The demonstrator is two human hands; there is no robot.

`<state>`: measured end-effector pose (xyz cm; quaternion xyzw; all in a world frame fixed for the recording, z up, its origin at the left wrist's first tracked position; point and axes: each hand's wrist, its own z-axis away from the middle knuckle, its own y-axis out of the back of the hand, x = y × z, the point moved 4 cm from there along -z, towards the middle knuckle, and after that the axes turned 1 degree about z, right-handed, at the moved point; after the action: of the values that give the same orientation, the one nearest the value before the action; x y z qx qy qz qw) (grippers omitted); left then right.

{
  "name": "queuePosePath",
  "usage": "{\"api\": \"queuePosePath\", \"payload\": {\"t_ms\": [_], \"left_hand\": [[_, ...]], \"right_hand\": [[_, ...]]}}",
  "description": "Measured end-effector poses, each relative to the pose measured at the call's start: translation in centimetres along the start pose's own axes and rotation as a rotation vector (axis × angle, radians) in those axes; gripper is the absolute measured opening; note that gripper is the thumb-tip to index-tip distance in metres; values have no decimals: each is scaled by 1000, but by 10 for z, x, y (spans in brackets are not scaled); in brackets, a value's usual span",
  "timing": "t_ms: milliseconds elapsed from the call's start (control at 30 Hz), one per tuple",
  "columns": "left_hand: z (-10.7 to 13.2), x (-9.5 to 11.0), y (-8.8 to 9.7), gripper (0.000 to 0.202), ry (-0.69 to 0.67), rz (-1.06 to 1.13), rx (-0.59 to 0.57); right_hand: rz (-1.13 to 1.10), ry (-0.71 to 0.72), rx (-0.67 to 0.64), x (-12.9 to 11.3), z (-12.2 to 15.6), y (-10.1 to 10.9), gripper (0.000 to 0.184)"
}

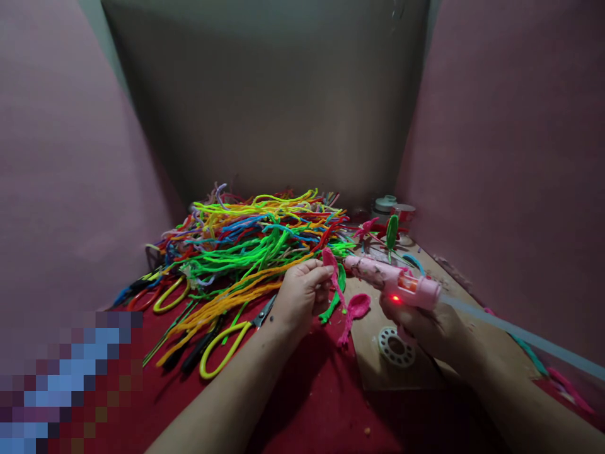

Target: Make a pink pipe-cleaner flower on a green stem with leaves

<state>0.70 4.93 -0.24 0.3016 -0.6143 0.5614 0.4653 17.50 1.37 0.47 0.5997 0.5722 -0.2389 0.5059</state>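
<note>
Nearest the lens, two bare forearms (pixel 255 378) reach in over a red-covered bench (pixel 302 422). Far left: yellow-handled scissors (pixel 170 297) beside a heap of fuzzy stems (pixel 265 233), many colours, orange ones trailing toward the camera. A second yellow-handled pair (pixel 204 359) lies nearer, blades partly behind the left wrist. Left hand (pixel 307 287): thumb and fingertips pinching a pink fuzzy piece (pixel 329 257), upright, mid-scene above the bench. Green piece (pixel 341 287) just behind it; pink loop (pixel 358 308) hangs below, whether joined cannot be told. Further right, a board (pixel 378 378) carries a white holed ring (pixel 384 337). Right hand (pixel 420 328) wrapped round the grip of a pink glue gun (pixel 385 277), red light lit, nozzle toward the pinched piece; contact unclear, trigger finger hidden. Pale glue stick (pixel 515 334) trails off behind. Step in hand, by my reading: applying glue to the pink piece. Next move calls for a steady pinch, nozzle lined up precisely, fingertips clear of the hot tip.
</note>
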Motion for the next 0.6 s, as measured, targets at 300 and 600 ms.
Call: {"api": "queuePosePath", "payload": {"t_ms": [300, 600], "left_hand": [[0, -1, 0, 20, -6, 13, -2], [0, 1, 0, 24, -14, 22, 0]], "right_hand": [[-137, -113, -54, 5, -7, -1, 26], [-317, -161, -24, 4, -9, 2, 29]]}}
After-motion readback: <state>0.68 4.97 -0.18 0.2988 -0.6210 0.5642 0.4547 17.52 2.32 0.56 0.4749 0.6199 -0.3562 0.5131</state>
